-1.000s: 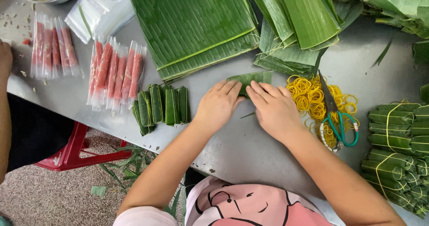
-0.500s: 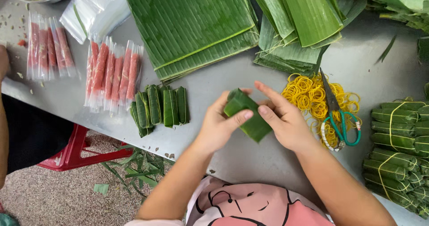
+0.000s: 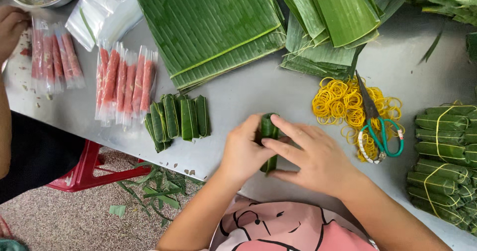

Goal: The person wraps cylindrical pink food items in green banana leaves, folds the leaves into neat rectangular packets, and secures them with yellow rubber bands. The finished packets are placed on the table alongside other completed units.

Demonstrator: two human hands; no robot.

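- Since a moment ago, your leaf parcel (image 3: 269,132) has turned upright and narrower.
- Your left hand (image 3: 243,151) and right hand (image 3: 318,156) both close around it above the desk (image 3: 248,92).

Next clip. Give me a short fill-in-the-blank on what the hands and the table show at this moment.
1. Both hands, left hand and right hand, hold one green ____-wrapped roll.
2. The scissors lie on a heap of ____ rubber bands.
3. The finished small rolls lie to the ____ of the hands.
4. The tied bundles are bound with yellow ____.

Missing words: leaf; yellow; left; bands
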